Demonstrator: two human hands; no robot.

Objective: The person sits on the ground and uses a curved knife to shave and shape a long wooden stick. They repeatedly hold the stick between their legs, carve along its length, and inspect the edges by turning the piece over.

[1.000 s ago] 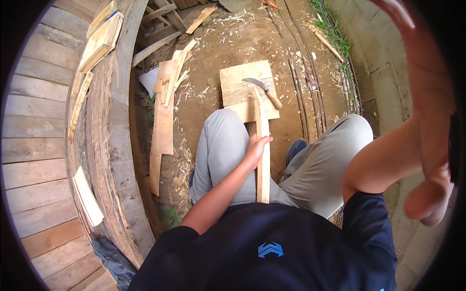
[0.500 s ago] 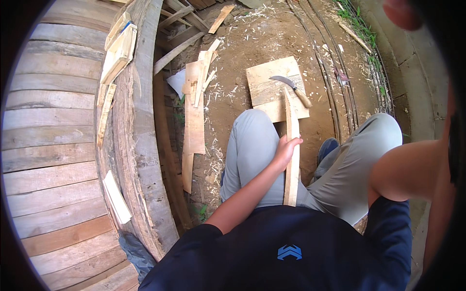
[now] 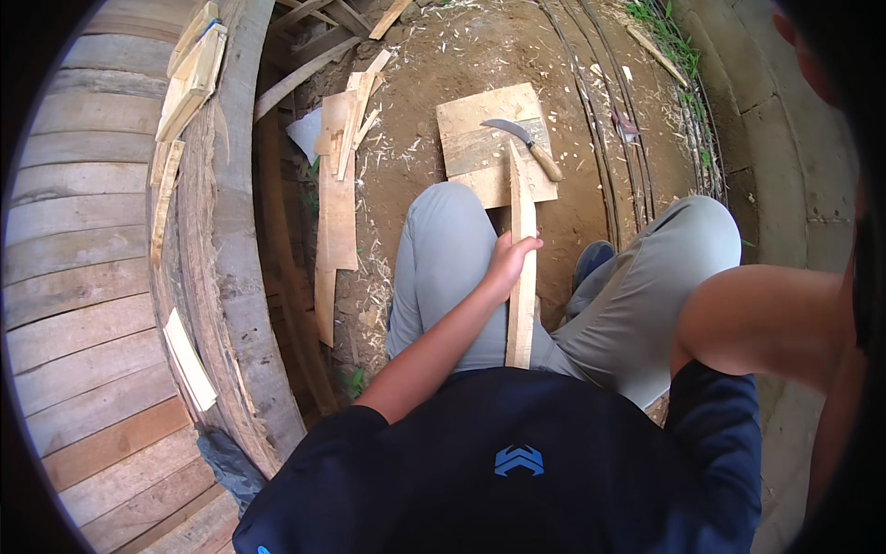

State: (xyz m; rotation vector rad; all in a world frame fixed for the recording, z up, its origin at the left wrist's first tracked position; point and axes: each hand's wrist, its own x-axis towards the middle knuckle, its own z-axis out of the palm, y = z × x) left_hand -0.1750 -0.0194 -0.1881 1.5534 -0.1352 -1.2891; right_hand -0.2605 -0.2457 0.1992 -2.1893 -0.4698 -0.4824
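Observation:
My left hand (image 3: 508, 263) is wrapped around a long pale wooden stick (image 3: 522, 282). The stick lies lengthwise between my knees, its tapered tip over a flat wooden board (image 3: 466, 120) on the ground. On that board rests a curved knife (image 3: 529, 143) with a wooden handle, touched by neither hand. My right arm (image 3: 766, 314) is bent and raised at the right edge. Of the right hand, at most a blurred bit of skin shows at the top right; its fingers cannot be made out.
Left of my knees lie thin wooden offcuts (image 3: 339, 212) among shavings. A heavy timber beam (image 3: 254, 295) and a slatted plank platform (image 3: 92, 277) run along the left, with wooden pieces (image 3: 194, 83) on the beam. Long thin rods (image 3: 614, 138) and a wall (image 3: 775, 138) stand at right.
The whole view has shifted, so the scene sits slightly further left and up. My left hand keeps its hold on the stick, and the knife stays on the board.

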